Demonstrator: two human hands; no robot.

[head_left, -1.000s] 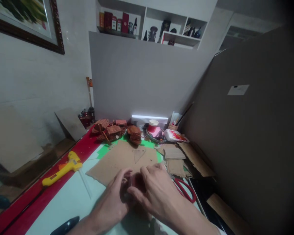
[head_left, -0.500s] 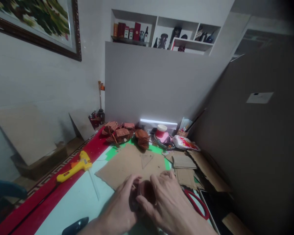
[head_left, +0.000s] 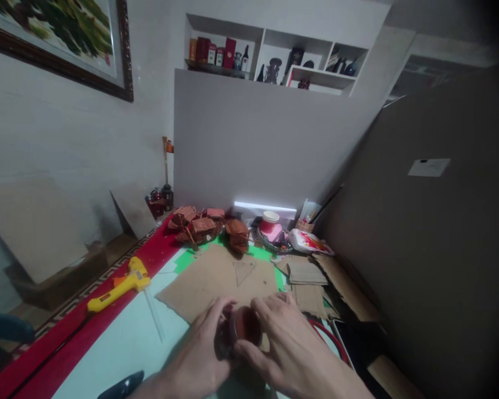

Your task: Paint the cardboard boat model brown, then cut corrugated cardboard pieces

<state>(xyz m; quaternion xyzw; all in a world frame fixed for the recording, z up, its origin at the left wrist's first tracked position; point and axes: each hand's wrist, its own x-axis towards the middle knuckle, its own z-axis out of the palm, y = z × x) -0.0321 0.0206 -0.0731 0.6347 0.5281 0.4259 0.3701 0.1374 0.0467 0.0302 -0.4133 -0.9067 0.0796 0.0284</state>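
Between both hands sits a small brown round cup (head_left: 248,325), its hollow opening turned up toward me. My left hand (head_left: 202,352) is closed round its left side, and a dark patch beside those fingers is too unclear to name. Gripping the right rim, my right hand (head_left: 289,343) has its thumb across the near edge and its fingers curled over the far side. The cup's underside is hidden by the hands. Just beyond lies a flat sheet of cardboard (head_left: 208,277) with a triangle marked on it.
A yellow glue gun (head_left: 118,288) lies at left on the red cloth. Brown model boats (head_left: 237,235) stand at the back, beside a paper cup (head_left: 269,221). Cardboard pieces (head_left: 307,274), red-handled scissors (head_left: 335,338) and a dark tablet-like slab (head_left: 357,346) are at right.
The view has shifted slightly, so the surroundings sit a little further left. Both hands keep their hold on the cup, whose opening now shows a bit more.
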